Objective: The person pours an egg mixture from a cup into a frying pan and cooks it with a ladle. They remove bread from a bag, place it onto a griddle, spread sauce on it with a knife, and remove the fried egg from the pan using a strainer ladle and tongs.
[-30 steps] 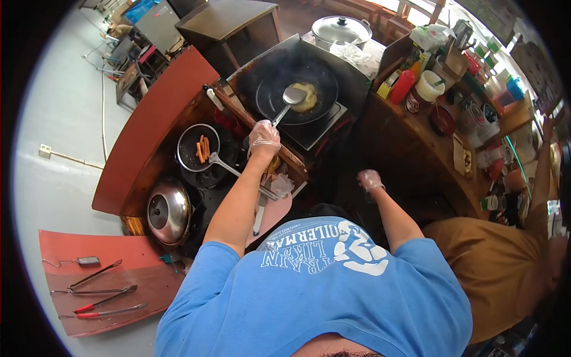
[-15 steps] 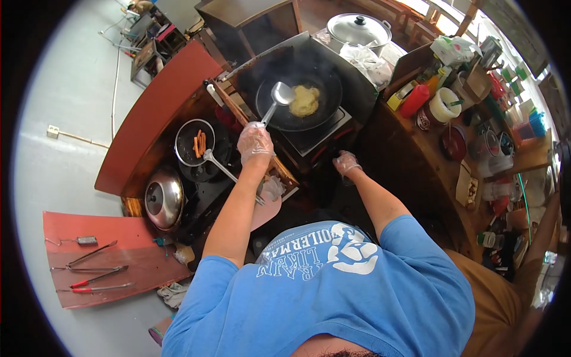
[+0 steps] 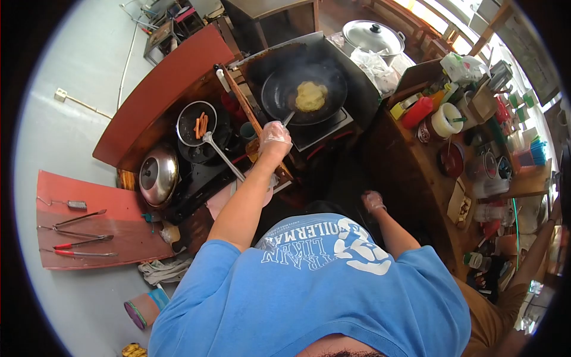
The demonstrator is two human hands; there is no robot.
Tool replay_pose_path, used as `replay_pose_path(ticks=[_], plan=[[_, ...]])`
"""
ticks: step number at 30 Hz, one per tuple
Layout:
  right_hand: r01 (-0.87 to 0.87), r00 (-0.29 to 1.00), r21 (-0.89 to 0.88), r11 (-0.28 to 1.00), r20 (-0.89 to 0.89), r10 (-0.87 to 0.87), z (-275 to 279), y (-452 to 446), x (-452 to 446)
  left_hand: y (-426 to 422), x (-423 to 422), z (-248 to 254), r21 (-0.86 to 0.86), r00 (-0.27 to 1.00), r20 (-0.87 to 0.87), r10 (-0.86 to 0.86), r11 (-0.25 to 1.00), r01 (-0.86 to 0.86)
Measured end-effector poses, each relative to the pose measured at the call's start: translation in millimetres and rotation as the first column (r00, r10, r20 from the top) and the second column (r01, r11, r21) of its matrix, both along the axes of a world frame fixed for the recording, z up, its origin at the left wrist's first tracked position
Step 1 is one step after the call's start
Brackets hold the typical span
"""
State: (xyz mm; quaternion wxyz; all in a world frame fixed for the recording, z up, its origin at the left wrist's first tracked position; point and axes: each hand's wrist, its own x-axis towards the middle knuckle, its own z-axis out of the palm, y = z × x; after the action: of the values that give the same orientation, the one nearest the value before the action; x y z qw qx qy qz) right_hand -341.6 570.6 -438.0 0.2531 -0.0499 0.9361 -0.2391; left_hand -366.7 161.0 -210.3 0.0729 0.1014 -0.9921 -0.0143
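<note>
My left hand (image 3: 275,140), in a clear plastic glove, is closed around the handle of a metal spatula (image 3: 289,118). The handle points into a dark wok (image 3: 270,98) on the stove; I cannot make out the blade. A yellow, egg-like mass (image 3: 311,97) lies in the wok, with steam above it. Low in front of the stove, my gloved right hand (image 3: 373,202) hangs beside my body. Its fingers look loosely apart, and nothing shows in them.
Left of the stove, a long-handled strainer (image 3: 185,125) holds several sausages (image 3: 201,125). A domed lid (image 3: 159,177) sits nearby. On the right counter stand a red bottle (image 3: 417,112) and a white tub (image 3: 446,121). A lidded pot (image 3: 373,38) is behind the stove.
My right hand has drawn back from the stove front, down toward my body. The spatula's blade, earlier raised in view over the wok, no longer shows. The camera view has shifted slightly.
</note>
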Motion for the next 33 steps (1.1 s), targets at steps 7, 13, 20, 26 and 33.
replay_pose_path(ticks=[7,13,20,26,33], plan=[[0.076,0.995,0.046,0.996,0.055,-0.079,-29,51,33,30,-14,-33,0.334,0.966,-0.115,0.23,0.925,-0.18],[-0.228,0.973,0.257,0.939,0.024,0.23,-52,77,52,49,-5,3,0.468,0.927,-0.183,0.327,0.858,-0.211],[-0.529,0.833,0.469,0.707,0.131,0.537,-35,92,65,49,-2,10,0.478,0.929,-0.224,0.295,0.864,-0.159],[-0.546,0.833,0.501,0.671,0.244,0.496,-5,90,75,59,3,38,0.385,0.973,-0.144,0.182,0.916,-0.114],[-0.493,0.87,0.453,0.743,0.272,0.412,-1,85,85,57,4,21,0.167,0.972,-0.236,0.024,0.986,0.016]])
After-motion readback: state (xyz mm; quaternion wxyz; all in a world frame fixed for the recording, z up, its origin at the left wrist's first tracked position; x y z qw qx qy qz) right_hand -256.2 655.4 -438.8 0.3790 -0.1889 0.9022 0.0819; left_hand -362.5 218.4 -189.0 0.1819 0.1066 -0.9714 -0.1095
